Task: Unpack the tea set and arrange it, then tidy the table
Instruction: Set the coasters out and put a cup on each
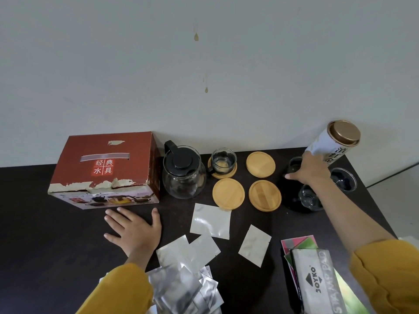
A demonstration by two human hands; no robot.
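Cups going onto coasters

Fingers of the right hand (307,169) curled round a glass cup (294,165) at the far right of the bench (56,234), the thumb pointing left; the grip itself was partly hidden behind the hand. The left hand (133,230) lay flat with fingers spread, pressing the bench just before the red tea-set box (106,168).

Left of the gripping fingers lay three bare bamboo coasters (260,164), and beyond them a fourth coaster already carrying a cup (223,160), beside the glass teapot (183,175). Two more cups (310,198) stood just near the wrist, and a white tea canister (333,143) behind it.

To do this well, the cup probably wanted lifting straight up, clear of its neighbours, and setting squarely on the nearest empty coaster.

The bench was dark and matt, set against a pale wall with two brownish drips. Silver foil sachets (210,220) and a stamp pad packet (317,282) lay scattered nearer the person.
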